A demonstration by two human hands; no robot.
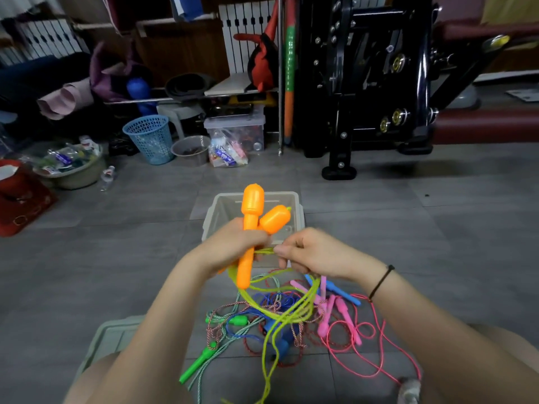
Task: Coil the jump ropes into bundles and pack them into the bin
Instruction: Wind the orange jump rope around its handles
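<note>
On the grey floor at lower left lies a pale lid (109,336). Above a tangled pile of jump ropes (239,319), the left hand (233,243) grips two orange handles (252,211), held over the clear bin (280,195). Just beside it, the right hand (309,252) pinches the yellow-green cord (291,314), whose loops hang toward the pile. Pink ropes (347,319) lie furthest right.

The left hand (233,243) is gripping two orange plastic jump-rope handles (252,211) above a clear plastic bin (221,212) on the grey tiled floor (116,258). The right hand (309,253) is pinching their yellow-green cord (280,316), which is hanging in loops over tangled blue, pink and green ropes (344,319).
</note>
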